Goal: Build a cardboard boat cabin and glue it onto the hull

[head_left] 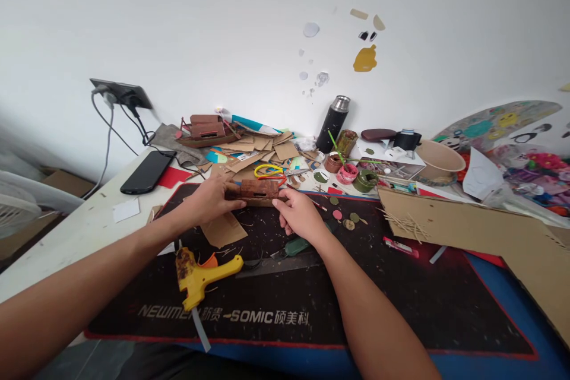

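Between my two hands is a small brown cardboard model piece (259, 190), box-like, with a dark slot in its side. My left hand (214, 199) grips its left end, thumb in front and fingers behind. At the right end, my right hand (297, 209) pinches it between thumb and forefinger. Under my left hand lies a piece of cardboard (225, 230). A green-handled tool (296, 246) rests on the mat just below my right hand. Closer to me is a yellow glue gun (200, 276) with a glue stick (201, 329) sticking out of it.
A brown model boat (207, 130), cardboard scraps (262, 145) and yellow-handled scissors (267, 171) lie behind. Paint pots (347, 173) and a black thermos (332, 124) stand at the back. A phone (148, 172) lies left; a cardboard sheet (463, 219) and red cutter (401, 247) right.
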`<state>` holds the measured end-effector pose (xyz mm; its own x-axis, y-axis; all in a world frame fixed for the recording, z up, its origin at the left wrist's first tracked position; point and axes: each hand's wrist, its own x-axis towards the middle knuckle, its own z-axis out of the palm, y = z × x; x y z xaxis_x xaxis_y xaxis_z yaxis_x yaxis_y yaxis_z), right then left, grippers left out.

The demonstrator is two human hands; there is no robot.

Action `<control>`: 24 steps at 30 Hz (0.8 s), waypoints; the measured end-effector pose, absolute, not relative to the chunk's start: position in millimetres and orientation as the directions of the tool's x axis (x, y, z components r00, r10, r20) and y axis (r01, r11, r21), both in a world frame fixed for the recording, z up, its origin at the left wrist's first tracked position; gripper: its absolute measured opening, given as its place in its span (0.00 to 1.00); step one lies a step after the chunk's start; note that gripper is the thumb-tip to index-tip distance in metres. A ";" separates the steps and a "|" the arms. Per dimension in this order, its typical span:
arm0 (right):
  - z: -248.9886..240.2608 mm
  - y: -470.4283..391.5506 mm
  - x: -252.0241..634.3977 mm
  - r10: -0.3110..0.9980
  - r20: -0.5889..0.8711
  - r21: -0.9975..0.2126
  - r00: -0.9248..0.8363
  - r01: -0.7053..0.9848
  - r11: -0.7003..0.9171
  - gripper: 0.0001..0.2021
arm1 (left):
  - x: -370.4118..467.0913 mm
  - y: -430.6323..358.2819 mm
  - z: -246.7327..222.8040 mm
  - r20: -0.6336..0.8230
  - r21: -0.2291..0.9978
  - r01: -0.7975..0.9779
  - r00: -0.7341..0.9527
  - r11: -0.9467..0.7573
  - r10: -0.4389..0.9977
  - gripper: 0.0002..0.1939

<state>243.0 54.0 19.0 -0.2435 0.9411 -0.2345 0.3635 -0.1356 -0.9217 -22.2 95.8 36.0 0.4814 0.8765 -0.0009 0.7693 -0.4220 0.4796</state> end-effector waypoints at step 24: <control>24.5 52.8 241.4 0.938 -0.238 -0.932 -0.251 0.329 -0.148 0.02 | -15.5 92.6 47.2 0.105 0.519 0.749 0.424 -0.413 0.900 0.21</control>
<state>241.4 52.8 24.5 -0.2506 0.9384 -0.2379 0.3295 -0.1484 -0.9324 -15.5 92.6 47.2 0.4237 0.8997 0.1051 0.7486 -0.4131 0.5185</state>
